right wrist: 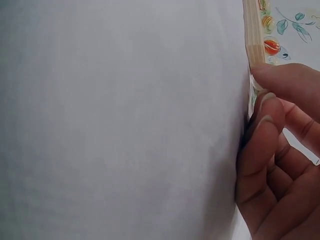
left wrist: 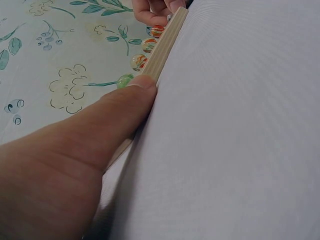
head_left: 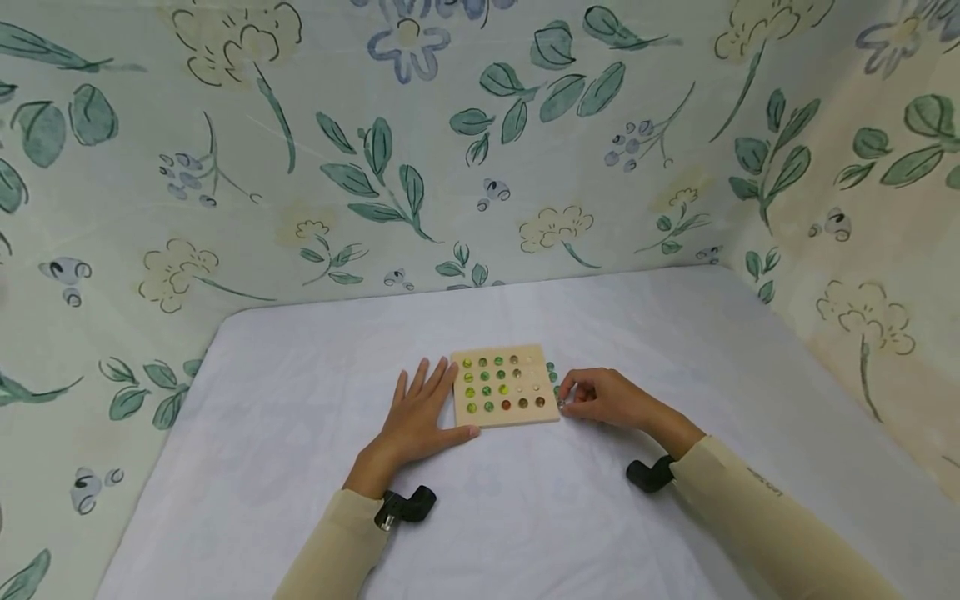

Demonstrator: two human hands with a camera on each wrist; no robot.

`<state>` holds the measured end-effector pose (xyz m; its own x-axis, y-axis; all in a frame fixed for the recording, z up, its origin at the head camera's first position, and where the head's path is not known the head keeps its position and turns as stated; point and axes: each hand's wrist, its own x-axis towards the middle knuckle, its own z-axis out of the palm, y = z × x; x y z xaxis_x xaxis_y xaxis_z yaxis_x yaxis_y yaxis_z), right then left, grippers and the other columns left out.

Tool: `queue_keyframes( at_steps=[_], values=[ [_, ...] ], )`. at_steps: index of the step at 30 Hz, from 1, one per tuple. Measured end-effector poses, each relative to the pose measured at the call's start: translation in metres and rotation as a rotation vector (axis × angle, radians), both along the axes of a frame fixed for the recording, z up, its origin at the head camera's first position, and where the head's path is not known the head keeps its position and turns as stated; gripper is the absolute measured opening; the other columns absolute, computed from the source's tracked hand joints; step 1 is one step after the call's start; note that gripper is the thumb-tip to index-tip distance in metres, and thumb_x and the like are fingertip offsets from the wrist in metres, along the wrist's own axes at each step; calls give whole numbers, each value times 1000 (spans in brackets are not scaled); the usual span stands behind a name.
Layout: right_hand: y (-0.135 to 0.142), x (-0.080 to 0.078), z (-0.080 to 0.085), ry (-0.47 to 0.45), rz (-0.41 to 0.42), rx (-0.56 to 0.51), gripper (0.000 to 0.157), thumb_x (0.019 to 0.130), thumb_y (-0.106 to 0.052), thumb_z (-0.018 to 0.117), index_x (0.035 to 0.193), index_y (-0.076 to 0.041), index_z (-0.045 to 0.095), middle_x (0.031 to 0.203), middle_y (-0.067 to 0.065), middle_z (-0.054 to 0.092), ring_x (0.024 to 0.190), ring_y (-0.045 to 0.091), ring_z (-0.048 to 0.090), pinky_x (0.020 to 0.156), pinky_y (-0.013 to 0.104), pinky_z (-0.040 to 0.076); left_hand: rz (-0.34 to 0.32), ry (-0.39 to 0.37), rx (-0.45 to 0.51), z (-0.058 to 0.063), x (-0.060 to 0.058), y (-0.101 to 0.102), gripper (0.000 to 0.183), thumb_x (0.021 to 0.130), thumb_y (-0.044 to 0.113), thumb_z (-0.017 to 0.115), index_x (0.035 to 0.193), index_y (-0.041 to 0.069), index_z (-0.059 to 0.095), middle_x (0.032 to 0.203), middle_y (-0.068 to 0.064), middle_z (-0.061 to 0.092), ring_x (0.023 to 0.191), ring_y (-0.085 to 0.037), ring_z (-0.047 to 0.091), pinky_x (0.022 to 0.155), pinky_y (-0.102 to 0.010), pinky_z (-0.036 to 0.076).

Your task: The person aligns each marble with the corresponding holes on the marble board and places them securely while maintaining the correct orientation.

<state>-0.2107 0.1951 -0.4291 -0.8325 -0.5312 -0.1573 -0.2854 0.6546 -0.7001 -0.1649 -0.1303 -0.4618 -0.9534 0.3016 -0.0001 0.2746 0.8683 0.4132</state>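
Observation:
A pale wooden board [head_left: 495, 419] lies on the white cloth, with rows of glass marbles [head_left: 486, 390] sitting in its round holes. Greens and yellows fill the left side; red and brown ones show toward the front right. My left hand [head_left: 418, 421] is spread at the board's left side, its thumb along the front edge. At the front right corner my right hand [head_left: 611, 398] pinches a small clear marble [right wrist: 255, 93] between thumb and fingers, mostly covered by them. Several green marbles [head_left: 552, 377] line the board's right edge, close by the right fingertips.
White cloth [head_left: 337, 358] covers the table around the board. A floral curtain [head_left: 465, 167] hangs behind and along the sides. Black wrist cameras [head_left: 408, 506] are strapped at both beige sleeves [head_left: 765, 508].

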Motion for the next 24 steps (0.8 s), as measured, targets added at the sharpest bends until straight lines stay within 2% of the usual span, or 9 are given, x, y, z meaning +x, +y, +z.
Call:
queue_keyframes(
  at_steps=[11,24],
  values=[
    [1,0,1,10,9,-12,15,85,-15,74,96,-15,65,68,-2,55,59,12,49,51,21,39,2,9,-7,-6,-2,0,110,75,77,58,157,19,12,162,-1,7,148,-26,-6,116,-50,-10],
    [-1,-4,6,20,45,-48,14,86,-13,72,98,-14,64,66,-1,53,56,11,48,49,21,39,-4,15,10,-4,-1,-1,110,75,77,58,156,18,13,161,-3,9,148,-27,-4,115,-51,-9]
  ],
)
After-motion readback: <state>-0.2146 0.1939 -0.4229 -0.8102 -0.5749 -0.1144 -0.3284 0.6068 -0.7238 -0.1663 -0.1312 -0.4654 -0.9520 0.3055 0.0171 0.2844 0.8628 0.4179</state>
